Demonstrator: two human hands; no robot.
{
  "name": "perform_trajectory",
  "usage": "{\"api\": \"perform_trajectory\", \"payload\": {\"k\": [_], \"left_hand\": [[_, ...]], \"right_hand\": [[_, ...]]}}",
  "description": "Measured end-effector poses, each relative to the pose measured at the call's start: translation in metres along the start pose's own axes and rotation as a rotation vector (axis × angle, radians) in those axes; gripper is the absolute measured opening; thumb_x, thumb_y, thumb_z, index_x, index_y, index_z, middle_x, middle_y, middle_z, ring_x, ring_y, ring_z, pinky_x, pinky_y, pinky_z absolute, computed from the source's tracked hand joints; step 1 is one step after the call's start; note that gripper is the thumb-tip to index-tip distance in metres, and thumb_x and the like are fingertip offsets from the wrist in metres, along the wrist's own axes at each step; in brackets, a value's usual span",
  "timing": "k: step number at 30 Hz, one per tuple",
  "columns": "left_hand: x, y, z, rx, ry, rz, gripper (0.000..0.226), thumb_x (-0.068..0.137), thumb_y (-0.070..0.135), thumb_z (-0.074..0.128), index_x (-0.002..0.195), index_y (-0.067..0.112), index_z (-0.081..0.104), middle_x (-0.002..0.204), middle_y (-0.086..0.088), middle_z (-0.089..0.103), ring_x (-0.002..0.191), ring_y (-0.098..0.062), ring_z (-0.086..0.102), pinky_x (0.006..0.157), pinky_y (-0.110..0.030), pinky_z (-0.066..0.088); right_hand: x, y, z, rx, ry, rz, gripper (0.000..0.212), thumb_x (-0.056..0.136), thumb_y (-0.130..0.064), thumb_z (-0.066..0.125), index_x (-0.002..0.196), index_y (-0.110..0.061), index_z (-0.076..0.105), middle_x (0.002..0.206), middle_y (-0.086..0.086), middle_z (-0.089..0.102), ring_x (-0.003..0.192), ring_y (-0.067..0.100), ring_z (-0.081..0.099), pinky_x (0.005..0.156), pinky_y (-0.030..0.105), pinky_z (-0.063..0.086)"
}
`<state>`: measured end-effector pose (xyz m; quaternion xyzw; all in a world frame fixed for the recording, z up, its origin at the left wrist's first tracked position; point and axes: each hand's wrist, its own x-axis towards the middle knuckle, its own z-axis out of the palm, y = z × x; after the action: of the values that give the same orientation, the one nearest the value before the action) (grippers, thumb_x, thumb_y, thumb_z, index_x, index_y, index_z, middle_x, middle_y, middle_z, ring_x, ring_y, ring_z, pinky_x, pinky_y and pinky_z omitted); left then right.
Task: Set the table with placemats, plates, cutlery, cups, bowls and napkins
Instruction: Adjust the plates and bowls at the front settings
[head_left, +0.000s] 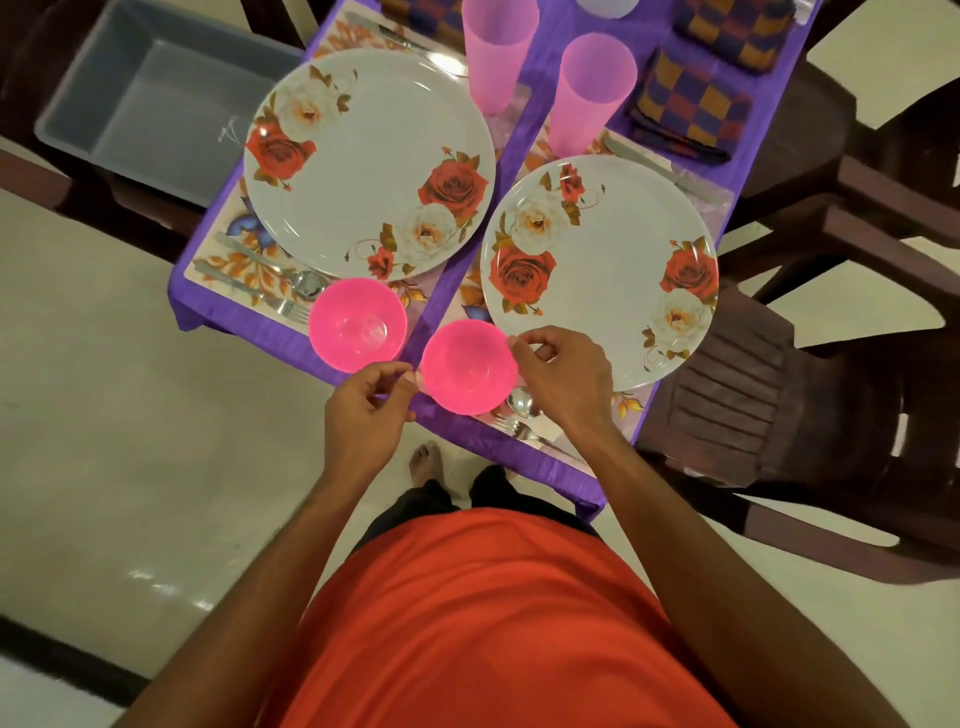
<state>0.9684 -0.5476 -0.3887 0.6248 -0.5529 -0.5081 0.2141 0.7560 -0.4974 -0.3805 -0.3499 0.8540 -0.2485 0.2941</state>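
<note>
Pink bowl (467, 366) was at the tabletop's (452, 280) near edge, at seven o'clock of the right rose plate (597, 270). The left hand (363, 410) and right hand (563, 374) each had fingers (519, 344) pinched on opposite sides of its rim, probably to line it up with the twin bowl (357, 325) at nine o'clock.

Two round pink plastic bowls: the held bowl (467, 366), pinched between left grip (363, 410) and right grip (563, 374), and the free bowl (357, 325) just beyond the left grip. Beyond both grips are two round white rose-printed plates (369, 166), two tall pink plastic cups (592, 93) and three folded checked cloth napkins (691, 104), one cut by the frame edge. I count also two floral placemats (234, 260), two steel spoons (309, 283), two forks (288, 306), two knives (660, 169). Far left of the grips, one grey plastic tub (156, 104).
</note>
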Motion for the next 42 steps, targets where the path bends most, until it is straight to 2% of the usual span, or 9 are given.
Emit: {"api": "perform_trajectory", "payload": {"k": [5, 8, 11, 14, 18, 24, 28, 37, 42], "left_hand": [[0.032, 0.013, -0.036, -0.043, 0.169, 0.057, 0.013, 0.095, 0.016, 0.066, 0.105, 0.014, 0.074, 0.094, -0.003, 0.074, 0.069, -0.016, 0.07, 0.061, -0.015, 0.053], [0.073, 0.016, -0.067, -0.041, 0.236, 0.061, 0.012, 0.094, 0.02, 0.066, 0.104, 0.02, 0.073, 0.092, 0.001, 0.073, 0.075, -0.014, 0.069, 0.069, -0.023, 0.056], [0.13, 0.023, -0.099, 0.019, 0.187, 0.084, 0.01, 0.092, 0.019, 0.067, 0.101, 0.019, 0.072, 0.088, 0.001, 0.071, 0.077, -0.013, 0.065, 0.076, -0.032, 0.055], [0.192, 0.033, -0.125, 0.12, 0.137, 0.081, 0.018, 0.092, 0.019, 0.067, 0.109, 0.016, 0.072, 0.093, 0.0, 0.071, 0.071, -0.001, 0.063, 0.081, -0.031, 0.054], [0.259, 0.042, -0.149, 0.234, 0.019, 0.066, 0.028, 0.088, 0.029, 0.069, 0.112, 0.015, 0.07, 0.101, -0.005, 0.072, 0.079, -0.015, 0.068, 0.083, -0.033, 0.056], [0.305, 0.046, -0.157, 0.37, -0.134, 0.142, 0.021, 0.092, 0.021, 0.066, 0.11, 0.012, 0.071, 0.096, -0.002, 0.07, 0.081, -0.016, 0.064, 0.076, -0.031, 0.05], [0.318, 0.048, -0.157, 0.325, -0.162, 0.144, 0.017, 0.095, 0.016, 0.063, 0.109, 0.014, 0.071, 0.085, 0.011, 0.064, 0.076, -0.002, 0.059, 0.075, -0.029, 0.05], [0.332, 0.05, -0.153, 0.214, -0.231, 0.087, 0.017, 0.097, 0.015, 0.062, 0.106, 0.028, 0.069, 0.09, 0.007, 0.071, 0.088, -0.017, 0.07, 0.081, -0.044, 0.06], [0.338, 0.053, -0.149, 0.161, -0.205, 0.024, 0.021, 0.098, 0.013, 0.06, 0.116, 0.019, 0.069, 0.091, 0.004, 0.07, 0.088, -0.019, 0.069, 0.072, -0.032, 0.058]], "right_hand": [[0.021, -0.023, 0.002, 0.051, 0.066, -0.047, 0.02, 0.093, -0.04, 0.064, 0.081, -0.026, 0.072, 0.068, -0.012, 0.066, 0.067, 0.008, 0.062, 0.065, 0.026, 0.047], [0.045, -0.048, 0.013, 0.073, 0.046, -0.056, 0.021, 0.091, -0.036, 0.065, 0.074, -0.023, 0.069, 0.065, -0.011, 0.062, 0.063, 0.008, 0.058, 0.064, 0.027, 0.042], [0.072, -0.073, 0.029, 0.122, 0.001, 0.062, 0.025, 0.084, -0.044, 0.064, 0.081, -0.022, 0.075, 0.067, -0.009, 0.071, 0.068, 0.013, 0.068, 0.076, 0.033, 0.055], [0.091, -0.091, 0.045, 0.092, 0.029, 0.143, 0.036, 0.083, -0.048, 0.059, 0.068, -0.017, 0.07, 0.05, 0.0, 0.066, 0.051, 0.018, 0.068, 0.079, 0.04, 0.058], [0.102, -0.105, 0.06, 0.104, 0.139, 0.304, 0.039, 0.077, -0.05, 0.059, 0.063, -0.015, 0.069, 0.052, 0.002, 0.067, 0.048, 0.025, 0.067, 0.069, 0.042, 0.06], [0.11, -0.122, 0.073, 0.059, 0.216, 0.421, 0.038, 0.086, -0.035, 0.064, 0.057, -0.01, 0.067, 0.05, 0.005, 0.061, 0.047, 0.019, 0.058, 0.051, 0.026, 0.036], [0.114, -0.121, 0.082, 0.056, 0.241, 0.443, 0.036, 0.088, -0.028, 0.067, 0.057, -0.01, 0.067, 0.053, 0.007, 0.063, 0.052, 0.024, 0.061, 0.052, 0.027, 0.041], [0.118, -0.123, 0.087, 0.029, 0.27, 0.469, 0.033, 0.09, -0.029, 0.068, 0.063, -0.01, 0.069, 0.058, 0.005, 0.066, 0.058, 0.023, 0.063, 0.051, 0.025, 0.039], [0.119, -0.123, 0.088, 0.058, 0.286, 0.471, 0.028, 0.091, -0.032, 0.068, 0.071, -0.014, 0.075, 0.061, 0.0, 0.068, 0.061, 0.022, 0.065, 0.058, 0.028, 0.049]]}}
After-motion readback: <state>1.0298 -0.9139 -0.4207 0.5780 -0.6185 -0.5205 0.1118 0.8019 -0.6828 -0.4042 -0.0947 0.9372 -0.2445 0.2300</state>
